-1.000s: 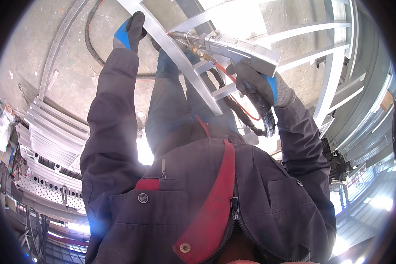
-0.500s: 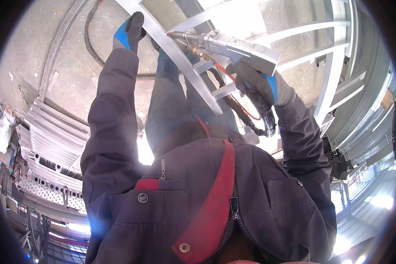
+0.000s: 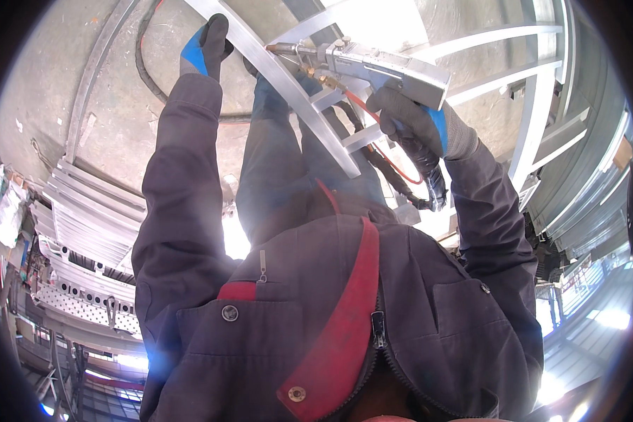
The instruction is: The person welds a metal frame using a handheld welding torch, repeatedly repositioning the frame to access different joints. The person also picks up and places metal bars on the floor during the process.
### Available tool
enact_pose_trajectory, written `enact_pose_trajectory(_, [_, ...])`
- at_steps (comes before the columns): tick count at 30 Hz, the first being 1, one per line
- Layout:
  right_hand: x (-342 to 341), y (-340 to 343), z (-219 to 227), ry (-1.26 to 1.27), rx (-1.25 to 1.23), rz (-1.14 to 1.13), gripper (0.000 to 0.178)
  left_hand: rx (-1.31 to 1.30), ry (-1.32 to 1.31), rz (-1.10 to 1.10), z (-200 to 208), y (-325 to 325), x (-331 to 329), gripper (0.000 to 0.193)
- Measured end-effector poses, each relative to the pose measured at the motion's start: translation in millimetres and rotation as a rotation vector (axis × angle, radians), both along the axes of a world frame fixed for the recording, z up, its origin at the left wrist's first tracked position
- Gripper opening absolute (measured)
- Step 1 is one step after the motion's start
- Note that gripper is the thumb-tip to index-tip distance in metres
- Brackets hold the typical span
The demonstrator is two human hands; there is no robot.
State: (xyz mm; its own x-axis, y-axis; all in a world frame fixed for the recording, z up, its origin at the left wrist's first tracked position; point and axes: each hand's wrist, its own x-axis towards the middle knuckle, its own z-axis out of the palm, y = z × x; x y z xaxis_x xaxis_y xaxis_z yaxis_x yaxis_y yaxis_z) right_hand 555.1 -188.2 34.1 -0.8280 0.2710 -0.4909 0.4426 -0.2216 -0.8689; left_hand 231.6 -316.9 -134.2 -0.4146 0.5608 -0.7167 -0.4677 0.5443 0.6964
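Observation:
My right hand [image 3: 418,121], in a grey and blue work glove, is closed around the grip of a silver welding gun [image 3: 373,65]. The gun's copper-coloured tip touches or nearly touches the long flat bar of a bare metal frame [image 3: 278,83]. A red hose [image 3: 362,105] and a thick black cable run back from the gun. My left hand [image 3: 207,46], gloved alike, is closed at the left edge of the same bar, above the gun's tip; its fingertips are partly hidden.
More metal bars [image 3: 499,46] of the frame stretch to the right, some washed out by glare. A black cable [image 3: 142,60] curves over the concrete floor [image 3: 112,133]. Stacked metal profiles [image 3: 95,204] lie at the left. My legs [image 3: 274,141] are under the bar.
The view has shifted slightly. The gun's tip has moved a little up along the bar, and the gun and right hand a little up too. Both hands keep their hold.

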Motion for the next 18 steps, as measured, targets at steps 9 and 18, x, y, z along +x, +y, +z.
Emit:
enact_pose_trajectory(9, [3.0, 0.1, -9.1, 0.161, 0.241, 0.085, 0.026, 0.013, 0.004, 0.036, -2.7, 0.0, 0.9, 0.063])
enact_pose_trajectory(18, [11.3, -3.9, -13.5, 0.13, 0.186, 0.049, 0.028, 0.036, 0.004, 0.014, 12.6, 3.9, 5.4, 0.071])
